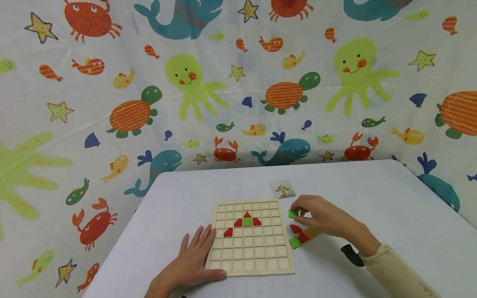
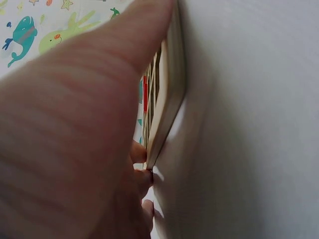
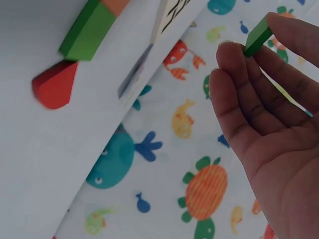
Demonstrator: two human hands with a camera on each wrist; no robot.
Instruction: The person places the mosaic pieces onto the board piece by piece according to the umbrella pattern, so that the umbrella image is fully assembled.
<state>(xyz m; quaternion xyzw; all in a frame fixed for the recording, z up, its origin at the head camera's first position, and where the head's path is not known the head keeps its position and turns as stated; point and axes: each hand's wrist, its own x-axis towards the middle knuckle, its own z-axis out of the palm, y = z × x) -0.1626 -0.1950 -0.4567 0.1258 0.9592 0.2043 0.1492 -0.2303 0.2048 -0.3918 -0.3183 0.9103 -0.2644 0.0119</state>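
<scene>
A wooden grid board (image 1: pixel 255 252) lies on the table. In its upper cells sit a red triangle (image 1: pixel 247 215), a green square (image 1: pixel 247 222) and several red quarter-circle pieces (image 1: pixel 228 232). My left hand (image 1: pixel 190 263) rests against the board's left side with fingers extended, its thumb along the near edge; the left wrist view shows the thumb close up beside the board's rim (image 2: pixel 174 64). Right of the board, my right hand (image 1: pixel 324 216) pinches a green square block (image 3: pixel 258 36) between thumb and fingertips. In the head view that hand partly covers the block.
Loose pieces lie right of the board below my right hand: a red quarter circle (image 1: pixel 295 229), a green square (image 1: pixel 295 243), an orange piece (image 1: pixel 310 234) and others. A pattern card (image 1: pixel 282 189) lies beyond the board. A sea-animal curtain (image 1: pixel 238 116) hangs behind the white table (image 1: pixel 372 186).
</scene>
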